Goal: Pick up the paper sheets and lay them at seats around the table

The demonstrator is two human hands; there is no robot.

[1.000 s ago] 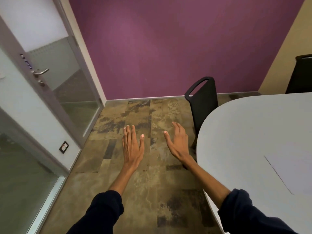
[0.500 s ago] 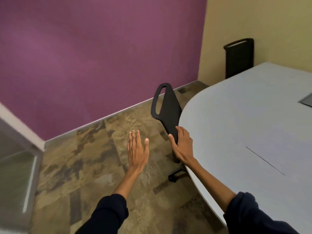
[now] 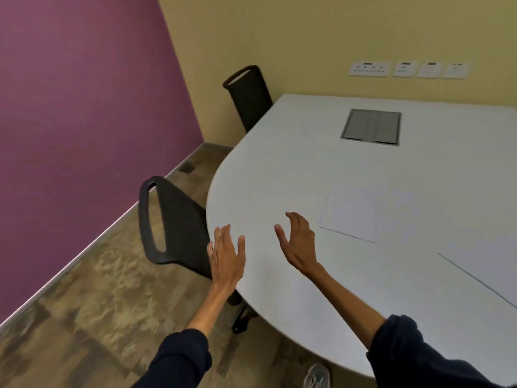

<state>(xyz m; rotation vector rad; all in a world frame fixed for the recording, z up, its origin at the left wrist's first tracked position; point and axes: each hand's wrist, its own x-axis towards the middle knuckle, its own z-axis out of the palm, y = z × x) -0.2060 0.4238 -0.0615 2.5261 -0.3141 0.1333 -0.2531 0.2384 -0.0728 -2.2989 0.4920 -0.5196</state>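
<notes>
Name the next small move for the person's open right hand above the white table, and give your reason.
Probably reach the right hand forward and right to the nearer white paper sheet lying flat on the white rounded table. Both hands are empty, the left hand hovers at the table's edge, and no sheet is lifted yet.

An office meeting room: conference table (image 3: 279,175), black chairs (image 3: 249,96), wall sockets (image 3: 369,69).

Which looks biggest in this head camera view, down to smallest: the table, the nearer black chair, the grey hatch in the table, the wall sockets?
1. Table.
2. Nearer black chair, though nearness to the camera enlarges it.
3. Grey hatch.
4. Wall sockets, smallest; they are also farthest away.
</notes>
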